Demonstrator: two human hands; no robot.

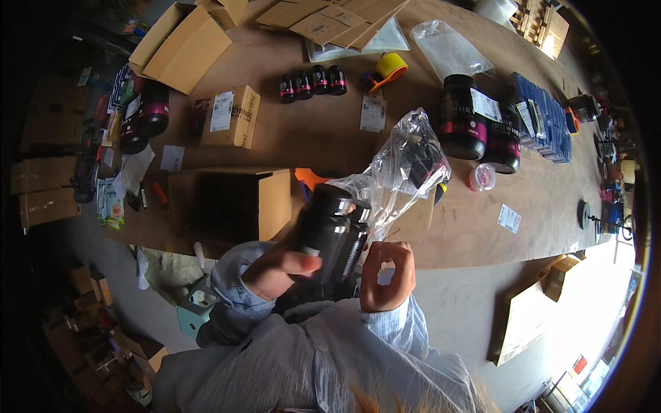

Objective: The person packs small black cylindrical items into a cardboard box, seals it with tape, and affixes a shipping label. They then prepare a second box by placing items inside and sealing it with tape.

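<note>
Two black plastic bottles are in my left hand, held tilted over the table's near edge and slightly blurred. At their right, my right hand pinches the edge of a clear plastic bag between thumb and fingers. The bag stretches up and away across the table, and a dark item shows through its far end. An open cardboard box lies just beyond my left hand, its dark opening facing me. Orange tape dispenser parts show behind the bottles.
Four small black bottles, a tape dispenser and a closed carton stand farther back. Large black tubs and blue boxes stand right, near a small clear cup. Flattened cardboard lies at the far edge.
</note>
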